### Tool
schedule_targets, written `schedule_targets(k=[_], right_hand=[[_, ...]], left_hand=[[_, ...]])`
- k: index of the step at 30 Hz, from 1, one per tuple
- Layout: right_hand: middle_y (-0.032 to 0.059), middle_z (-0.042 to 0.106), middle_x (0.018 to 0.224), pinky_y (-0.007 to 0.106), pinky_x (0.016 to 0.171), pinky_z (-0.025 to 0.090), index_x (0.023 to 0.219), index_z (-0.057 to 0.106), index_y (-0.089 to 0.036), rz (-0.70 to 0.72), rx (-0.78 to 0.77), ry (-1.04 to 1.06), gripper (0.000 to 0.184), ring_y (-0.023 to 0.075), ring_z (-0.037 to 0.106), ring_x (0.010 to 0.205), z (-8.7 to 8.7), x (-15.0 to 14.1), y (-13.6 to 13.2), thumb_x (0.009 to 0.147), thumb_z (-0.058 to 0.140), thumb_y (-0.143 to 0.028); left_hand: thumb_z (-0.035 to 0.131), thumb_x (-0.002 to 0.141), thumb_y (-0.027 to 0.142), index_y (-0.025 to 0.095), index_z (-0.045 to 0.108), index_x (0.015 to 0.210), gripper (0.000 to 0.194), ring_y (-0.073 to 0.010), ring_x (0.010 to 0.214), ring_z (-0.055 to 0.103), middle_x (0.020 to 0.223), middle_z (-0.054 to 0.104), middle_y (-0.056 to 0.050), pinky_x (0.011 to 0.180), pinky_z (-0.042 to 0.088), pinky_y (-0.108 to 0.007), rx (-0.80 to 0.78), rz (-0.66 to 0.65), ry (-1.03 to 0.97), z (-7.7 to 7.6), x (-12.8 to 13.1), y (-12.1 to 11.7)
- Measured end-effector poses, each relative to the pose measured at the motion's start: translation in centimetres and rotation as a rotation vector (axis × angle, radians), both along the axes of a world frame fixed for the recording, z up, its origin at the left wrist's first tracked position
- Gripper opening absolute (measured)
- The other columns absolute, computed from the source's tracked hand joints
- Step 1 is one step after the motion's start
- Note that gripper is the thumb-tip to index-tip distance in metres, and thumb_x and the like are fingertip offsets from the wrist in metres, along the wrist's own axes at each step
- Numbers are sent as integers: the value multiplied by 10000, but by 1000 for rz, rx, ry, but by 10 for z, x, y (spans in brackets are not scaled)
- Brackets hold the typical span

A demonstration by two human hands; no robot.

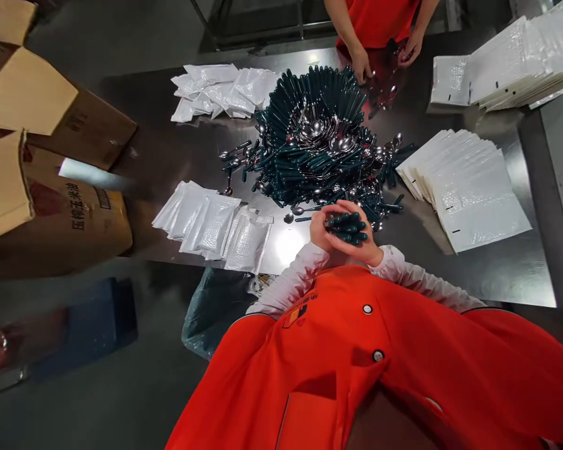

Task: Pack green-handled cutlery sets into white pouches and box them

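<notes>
Both my hands are wrapped round a bundle of dark green-handled spoons (348,229), handle ends pointing towards me. My left hand (319,230) closes on the bundle from the left, and my right hand (363,245) curls round it from below and the right. The bowls of these spoons are hidden by my fingers. Just beyond my hands lies a big heap of similar spoons (309,159), metal bowls mostly towards its middle. A few loose spoons (298,211) lie at the heap's near edge, left of my hands.
Filled white padded envelopes (206,219) lie left, with another pile (225,90) behind. Flat envelopes (473,187) fan out right, and a stack (520,62) stands behind them. Cardboard boxes (89,212) stand far left. Across the metal table (511,284), a co-worker's hands (362,64) handle spoons.
</notes>
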State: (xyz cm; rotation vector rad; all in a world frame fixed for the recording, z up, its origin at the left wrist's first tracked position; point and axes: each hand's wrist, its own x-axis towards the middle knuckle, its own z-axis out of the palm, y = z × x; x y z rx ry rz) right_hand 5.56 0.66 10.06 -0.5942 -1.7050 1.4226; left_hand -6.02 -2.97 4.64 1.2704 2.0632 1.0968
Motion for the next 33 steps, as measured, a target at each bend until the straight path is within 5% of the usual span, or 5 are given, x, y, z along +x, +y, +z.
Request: schedule_targets(k=[11, 15, 19, 22, 33], right_hand=[[45, 671, 1111, 435, 1071, 512, 1120, 587, -241, -281, -337, -63, 487, 233, 647, 1066, -52, -11, 17, 682, 767, -358], [96, 649, 1277, 427, 1036, 526, 1173, 646, -233, -130, -296, -249, 587, 262, 635, 1169, -69, 57, 56, 663, 838, -452], [159, 687, 1190, 401, 1008, 507, 1207, 646, -127, -780, -152, -894, 333, 222, 650, 1057, -87, 191, 107, 937, 515, -272], [267, 633, 1330, 417, 1034, 448, 1296, 602, -38, -832, -155, -1273, 473, 265, 586, 1194, -105, 264, 120, 827, 598, -100], [217, 694, 1110, 379, 913, 487, 1055, 752, -92, -594, -227, -1355, 240, 247, 629, 1008, -117, 271, 92, 934, 597, -230]], left_hand=[[829, 680, 134, 173, 541, 1331, 714, -278, 1107, 732, 1237, 737, -99, 957, 602, -386, -225, -184, -74, 17, 7, 9], [782, 731, 124, 168, 627, 1196, 493, -290, 1073, 743, 1121, 769, -95, 936, 607, -391, -321, -97, -52, -2, 10, 9], [771, 748, 139, 176, 667, 1093, 362, -324, 1032, 749, 967, 777, -84, 932, 600, -440, -399, -13, 80, -7, 1, -1], [782, 748, 164, 179, 682, 1061, 329, -314, 1000, 754, 937, 777, -71, 920, 603, -433, -379, -75, 106, -3, -2, -6], [719, 810, 158, 170, 728, 1073, 263, -300, 1100, 738, 1083, 787, -93, 967, 569, -364, -514, -338, 238, -12, 1, -32]])
